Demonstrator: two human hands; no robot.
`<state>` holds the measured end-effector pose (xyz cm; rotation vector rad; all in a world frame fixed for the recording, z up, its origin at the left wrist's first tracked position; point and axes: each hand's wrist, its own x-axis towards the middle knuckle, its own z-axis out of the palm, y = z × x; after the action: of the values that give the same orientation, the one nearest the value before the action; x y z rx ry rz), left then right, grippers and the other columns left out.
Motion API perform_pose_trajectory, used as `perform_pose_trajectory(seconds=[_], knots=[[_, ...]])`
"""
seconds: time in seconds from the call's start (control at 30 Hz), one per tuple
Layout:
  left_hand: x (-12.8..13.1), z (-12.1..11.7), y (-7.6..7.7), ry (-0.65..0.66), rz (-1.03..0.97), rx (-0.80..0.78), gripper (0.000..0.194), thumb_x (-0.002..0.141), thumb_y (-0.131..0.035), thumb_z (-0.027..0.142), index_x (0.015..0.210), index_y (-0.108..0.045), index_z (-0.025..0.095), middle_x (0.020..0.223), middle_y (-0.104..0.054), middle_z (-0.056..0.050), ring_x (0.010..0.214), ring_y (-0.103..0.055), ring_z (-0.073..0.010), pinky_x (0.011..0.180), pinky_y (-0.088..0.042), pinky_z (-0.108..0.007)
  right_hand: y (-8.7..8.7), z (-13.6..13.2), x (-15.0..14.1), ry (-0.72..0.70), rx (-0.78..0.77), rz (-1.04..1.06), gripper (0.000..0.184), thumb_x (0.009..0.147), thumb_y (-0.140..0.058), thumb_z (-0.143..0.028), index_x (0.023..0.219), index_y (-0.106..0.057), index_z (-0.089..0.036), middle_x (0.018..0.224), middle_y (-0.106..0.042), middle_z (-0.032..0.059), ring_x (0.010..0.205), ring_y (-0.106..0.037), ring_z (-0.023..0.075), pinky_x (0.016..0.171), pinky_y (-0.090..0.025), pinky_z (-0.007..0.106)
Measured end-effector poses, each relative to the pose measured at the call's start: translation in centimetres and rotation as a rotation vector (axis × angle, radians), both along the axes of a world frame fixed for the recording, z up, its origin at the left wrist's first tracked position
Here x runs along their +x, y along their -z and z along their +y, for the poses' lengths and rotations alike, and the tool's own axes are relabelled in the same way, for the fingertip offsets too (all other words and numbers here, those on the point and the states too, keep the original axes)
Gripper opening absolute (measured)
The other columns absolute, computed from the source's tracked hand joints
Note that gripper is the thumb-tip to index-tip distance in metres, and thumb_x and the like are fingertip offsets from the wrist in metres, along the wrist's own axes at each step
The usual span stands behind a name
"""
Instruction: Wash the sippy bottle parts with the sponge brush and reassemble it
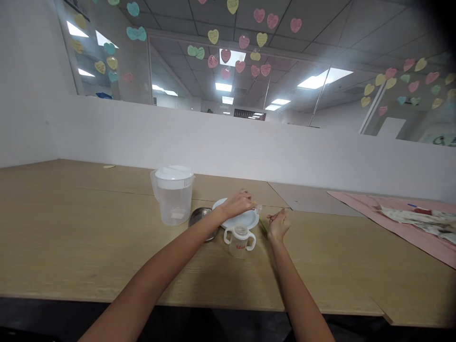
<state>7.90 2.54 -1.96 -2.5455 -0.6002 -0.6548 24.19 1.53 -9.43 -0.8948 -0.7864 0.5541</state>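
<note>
Over the plate [247, 220], the curled left hand [237, 204] holds something clear [258, 209]

Over my remote feed I see a wood-toned table [89, 247]. On it stand a lidded translucent pitcher [174, 202], a metal bowl [197, 216] just right of that, a pale plate [245, 222] and, nearer the front edge, a white-handled cup [237, 248]. Well to the right lies a pink cloth [377, 218].

small clear object [259, 209] at left hand [238, 203] fingertips; clear two-handled cup [238, 246] upright, red-lettered; slim green object [263, 226] near right hand [279, 225]
</note>
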Motion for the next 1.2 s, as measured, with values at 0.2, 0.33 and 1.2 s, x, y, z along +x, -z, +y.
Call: perform_pose_trajectory(seconds=[0.2, 0.33, 1.2], knots=[[0.1, 1.0, 0.0, 0.015, 0.051, 0.172, 0.018, 0.083, -0.05, 0.019, 0.072, -0.063, 0.02, 0.061, -0.061, -0.003, 0.072, -0.05, -0.0152, 0.07, -0.029, -0.03, 0.3, 0.8, 0.2, 0.178, -0.044, 0.111, 0.052, 0.076, -0.036, -0.061, 0.042, -0.033, -0.022, 0.034, -0.03, -0.0076, 0.034, -0.038, 0.008, 0.052, -0.046, 0.027], [-0.1, 0.8, -0.1, -0.018, 0.104, 0.233, 0.016, 0.082, -0.051, 0.023, 0.073, -0.063, 0.018, 0.065, -0.064, -0.003, 0.071, -0.052, -0.0147, 0.067, -0.028, -0.029, 0.2, 1.0, 0.4, 0.176, -0.07, 0.116, 0.052, 0.078, -0.035, -0.059, 0.042, -0.033, -0.021, 0.033, -0.029, -0.0081, 0.033, -0.037, 0.0072, 0.053, -0.047, 0.026], [-2.2, -1.7, -1.8, -0.2, 0.171, -0.001, 0.023, 0.086, -0.044, 0.031, 0.081, -0.065, 0.022, 0.072, -0.066, -0.003, 0.072, -0.055, -0.0143, 0.065, -0.027, -0.028, 0.1, 0.9, 0.0, 0.041, -0.024, 0.236, 0.046, 0.083, -0.036, -0.048, 0.045, -0.029, -0.022, 0.03, -0.025, -0.011, 0.03, -0.025, 0.0059, 0.063, -0.05, 0.03]])
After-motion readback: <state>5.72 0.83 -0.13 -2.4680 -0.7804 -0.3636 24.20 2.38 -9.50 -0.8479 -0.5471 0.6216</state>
